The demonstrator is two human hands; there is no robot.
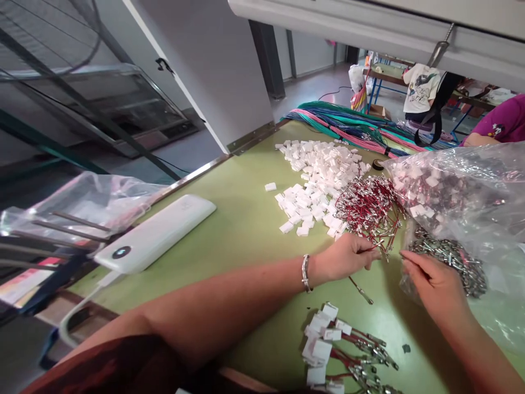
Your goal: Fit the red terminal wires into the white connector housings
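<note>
Reaching in from the left, my left hand (346, 257) is closed, its thumb and fingers pinching a short wire. The wire's metal terminal (365, 295) sticks out below the hand. Just beyond its fingertips lies a heap of short red wires (365, 205) with metal ends. My right hand (437, 282) is to the right, thumb and fingertips pressed together beside a clear bag of metal terminals (449, 260); what they hold, if anything, is too small to make out. Nearer me, white connectors (320, 347) with red wires attached lie in a bunch.
Loose white connectors (324, 175) are heaped behind the wires. A white power bank (158, 232) with a cable lies left. Bundled long cables (328, 120) run along the back edge. A clear plastic bag (463, 180) fills the right side. A person's purple sleeve (502, 120) shows beyond.
</note>
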